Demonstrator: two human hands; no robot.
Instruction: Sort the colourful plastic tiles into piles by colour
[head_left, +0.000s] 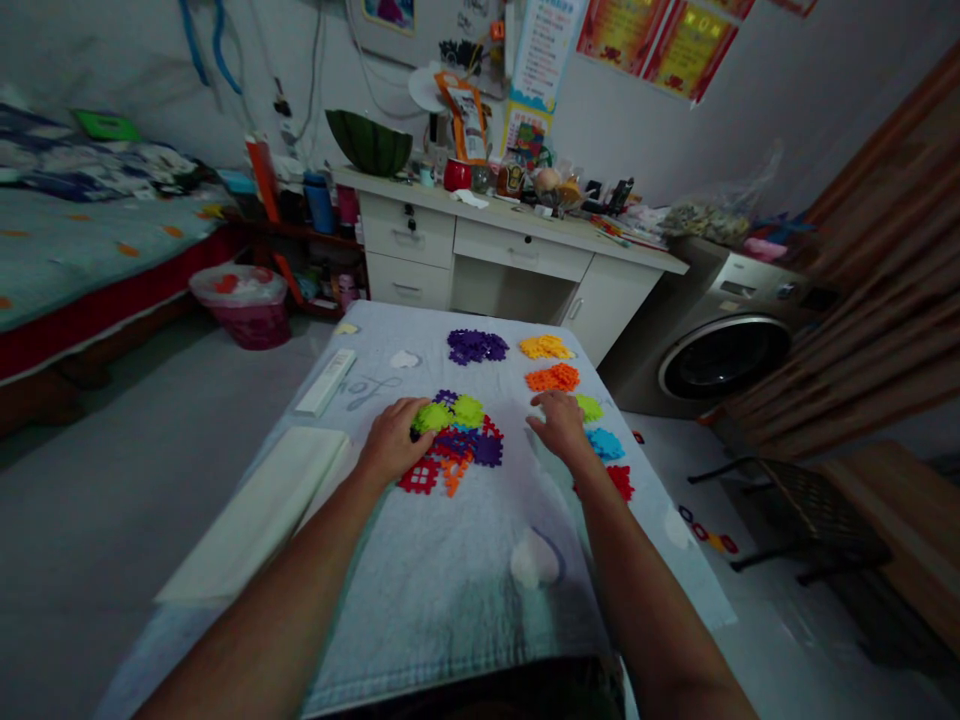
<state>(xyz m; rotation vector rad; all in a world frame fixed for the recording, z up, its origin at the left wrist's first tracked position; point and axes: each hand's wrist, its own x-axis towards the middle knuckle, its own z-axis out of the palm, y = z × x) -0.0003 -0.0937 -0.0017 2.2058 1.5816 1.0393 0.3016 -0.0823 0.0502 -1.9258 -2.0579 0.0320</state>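
Note:
A mixed pile of flat interlocking plastic pieces in red, purple, orange and blue lies mid-table. At its left edge my left hand has thumb and fingers closed around a lime-green interlocking piece. Another lime-green piece rests on the pile's top. To the right, my right hand hovers with thumb and fingers apart and nothing visible between them. Beside it are single-colour heaps: orange pieces, green pieces, blue pieces and red pieces, partly hidden by my forearm.
Purple pieces and yellow pieces lie at the table's far side. A white box and a long pale folded item line the left edge. Beyond stand a white desk and a washing machine; a stool is at right.

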